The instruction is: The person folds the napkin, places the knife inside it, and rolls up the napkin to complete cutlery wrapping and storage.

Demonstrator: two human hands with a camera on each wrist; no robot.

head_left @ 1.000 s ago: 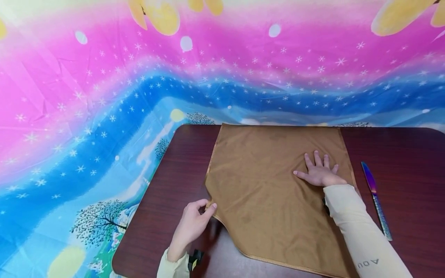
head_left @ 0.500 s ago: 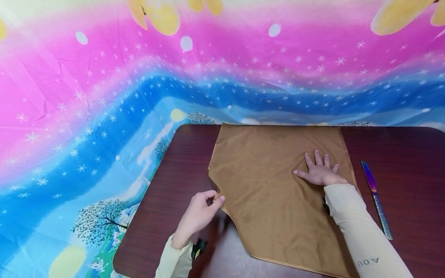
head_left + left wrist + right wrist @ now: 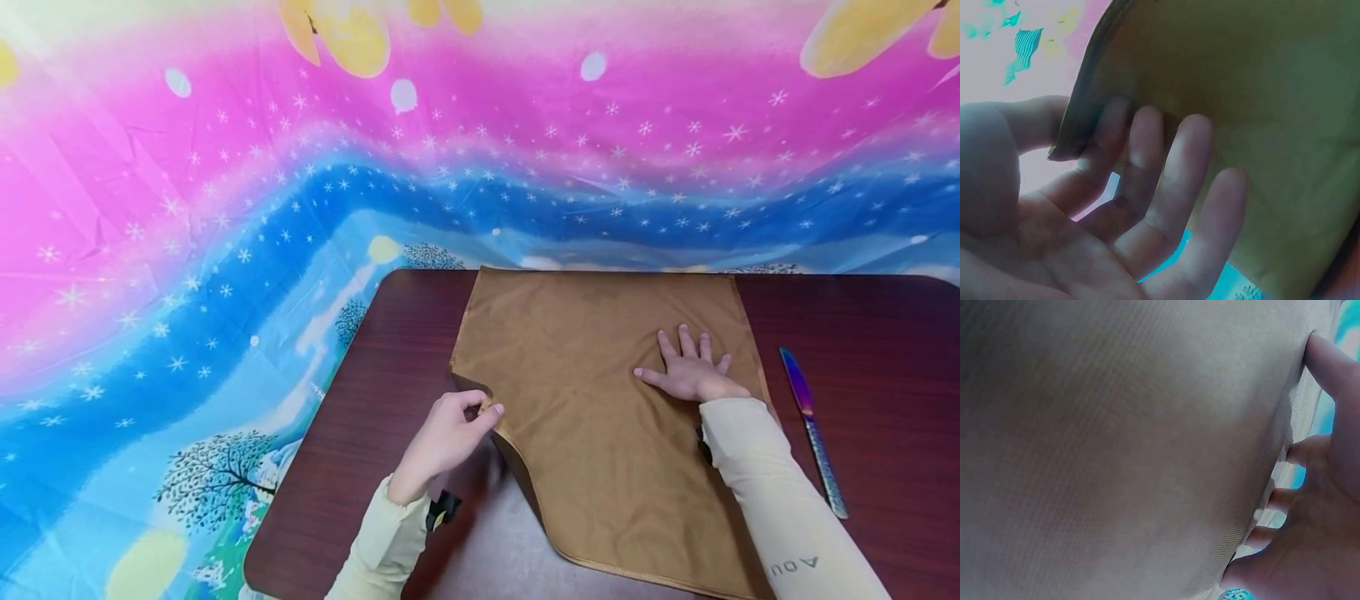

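Note:
A brown cloth (image 3: 570, 350) with a stitched hem lies over the middle of the table, reaching its far edge. My left hand (image 3: 446, 433) pinches the cloth's near left corner between thumb and index finger and holds it raised, so that side curves up off the table. In the left wrist view the corner of the cloth (image 3: 1260, 112) sits between thumb and finger, the other fingers behind it. My right hand (image 3: 686, 371) rests on the right part of the cloth with its fingers spread. Close up, the right wrist view shows these fingertips touching the cloth (image 3: 1116, 450).
Right of the cloth lies a knife (image 3: 806, 417) with a rainbow-tinted blade and patterned handle. The dark red-brown wooden table (image 3: 360, 392) has rounded corners. Behind it hangs a colourful printed backdrop (image 3: 480, 125).
My left hand has moved right and away from me with the cloth's corner, uncovering more table at the near left. The right hand has stayed in place.

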